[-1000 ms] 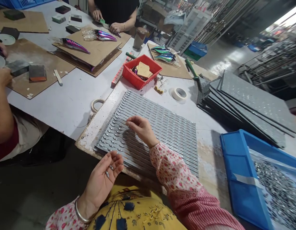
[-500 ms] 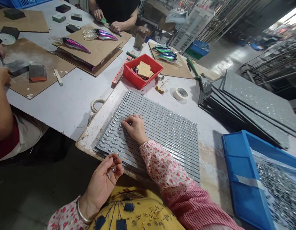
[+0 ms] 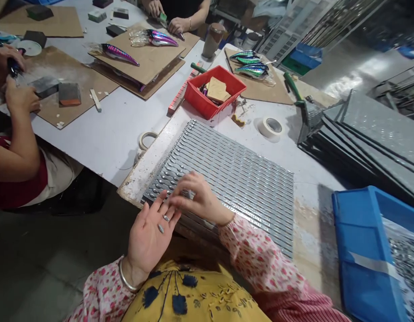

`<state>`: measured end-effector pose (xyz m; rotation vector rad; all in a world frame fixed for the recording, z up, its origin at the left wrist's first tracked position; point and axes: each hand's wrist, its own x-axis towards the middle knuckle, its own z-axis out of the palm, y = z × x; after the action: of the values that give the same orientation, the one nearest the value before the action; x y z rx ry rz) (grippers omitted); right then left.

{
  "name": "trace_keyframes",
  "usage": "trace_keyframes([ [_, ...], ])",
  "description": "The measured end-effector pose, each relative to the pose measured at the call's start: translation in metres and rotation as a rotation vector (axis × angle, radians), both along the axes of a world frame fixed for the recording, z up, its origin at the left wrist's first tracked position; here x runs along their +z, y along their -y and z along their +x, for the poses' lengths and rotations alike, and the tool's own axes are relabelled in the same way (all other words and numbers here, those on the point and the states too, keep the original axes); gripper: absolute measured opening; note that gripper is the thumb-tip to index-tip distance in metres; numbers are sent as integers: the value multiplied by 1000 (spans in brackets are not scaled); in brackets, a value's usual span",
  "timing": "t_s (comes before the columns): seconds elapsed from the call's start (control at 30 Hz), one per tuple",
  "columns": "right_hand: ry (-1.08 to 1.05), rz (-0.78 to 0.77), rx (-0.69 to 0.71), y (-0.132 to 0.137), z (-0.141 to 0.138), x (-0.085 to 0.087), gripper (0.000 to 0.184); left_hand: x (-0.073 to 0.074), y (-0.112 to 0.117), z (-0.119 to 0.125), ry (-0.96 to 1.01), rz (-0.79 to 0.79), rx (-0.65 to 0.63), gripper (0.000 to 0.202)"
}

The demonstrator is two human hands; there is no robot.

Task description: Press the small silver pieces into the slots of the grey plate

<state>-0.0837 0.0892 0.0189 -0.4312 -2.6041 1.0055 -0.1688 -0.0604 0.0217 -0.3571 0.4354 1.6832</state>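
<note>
Silver-grey and small, two pieces [image 3: 163, 224] rest on the upturned left hand [image 3: 149, 239], one by the base of the fingers, the other farther along them. That grip lies spread, its fingers apart and only lightly bent. Just beyond the two pieces, the right hand [image 3: 203, 199] hangs at the left fingertips, fingers curled; I cannot tell whether its grip is together or holds anything. Partly below it, a ridged grey mat [image 3: 243, 174] bears rows of similar pieces at its left side. Well to the right, a blue bin [image 3: 356, 250] stands on the surface [image 3: 106, 118].
</note>
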Motion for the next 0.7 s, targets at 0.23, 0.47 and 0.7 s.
trace_keyframes([
  [0.23, 22, -48, 203, 28, 10, 8, 11, 3, -3, -1, 1, -2, 5, 46],
  [0.47, -87, -313, -386, -42, -4, -7, 12, -2, 0, -2, 0, -107, 10, 31],
  [0.7, 173, 93, -409, -68, -22, -28, 8, -6, 1, 0, 2, -203, 22, 22],
])
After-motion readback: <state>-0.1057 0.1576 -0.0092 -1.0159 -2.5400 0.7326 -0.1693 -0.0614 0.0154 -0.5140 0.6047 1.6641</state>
